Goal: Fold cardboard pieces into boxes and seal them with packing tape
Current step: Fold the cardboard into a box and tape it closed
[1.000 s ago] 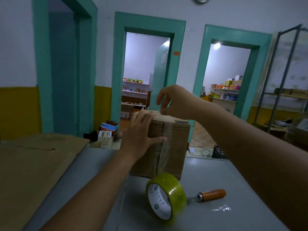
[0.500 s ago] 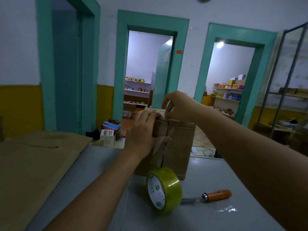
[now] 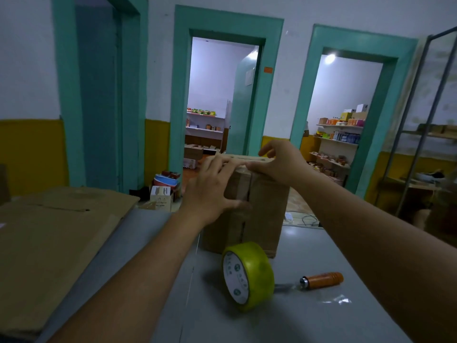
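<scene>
A brown cardboard box (image 3: 265, 214) stands upright on the grey table (image 3: 309, 318), with a strip of clear tape running down its near face. My left hand (image 3: 212, 191) lies flat on the box's upper near face, fingers spread over the top edge and thumb across the tape. My right hand (image 3: 282, 164) rests on the top right edge, thumb pressing the tape at the corner, fingers loosely bent above the lid. A roll of yellow-green packing tape (image 3: 247, 276) stands on edge in front of the box.
A knife with an orange handle (image 3: 321, 280) lies right of the roll, beside a scrap of clear film (image 3: 340, 299). Flat cardboard sheets (image 3: 49, 243) are stacked on the left. Past the table stand teal doorways, small boxes (image 3: 162, 198) on the floor and a metal shelf frame (image 3: 420, 134).
My right hand has come down from above the box onto its top edge and now presses the tape there. The left hand stays on the near face. The camera moved closer.
</scene>
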Demonstrator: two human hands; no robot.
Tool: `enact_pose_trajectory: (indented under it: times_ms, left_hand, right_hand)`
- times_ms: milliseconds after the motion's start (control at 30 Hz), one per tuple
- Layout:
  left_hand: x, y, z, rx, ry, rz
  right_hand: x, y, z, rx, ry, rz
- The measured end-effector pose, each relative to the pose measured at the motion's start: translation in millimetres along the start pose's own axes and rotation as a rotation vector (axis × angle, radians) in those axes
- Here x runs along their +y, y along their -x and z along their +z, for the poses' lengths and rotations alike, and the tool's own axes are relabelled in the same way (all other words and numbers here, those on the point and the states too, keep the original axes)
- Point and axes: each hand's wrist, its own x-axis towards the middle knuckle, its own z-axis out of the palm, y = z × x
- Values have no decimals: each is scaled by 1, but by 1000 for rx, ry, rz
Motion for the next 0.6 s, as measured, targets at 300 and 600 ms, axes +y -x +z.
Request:
enact_pose_trajectory:
  times_ms: [300, 600]
  left_hand:
    - [7, -54, -82, -712, -32, 14]
    - [98, -109, -45, -883, -262, 271]
  right_hand:
    - [15, 119, 1, 213, -393, -98]
    - [14, 204, 46, -281, -500, 187]
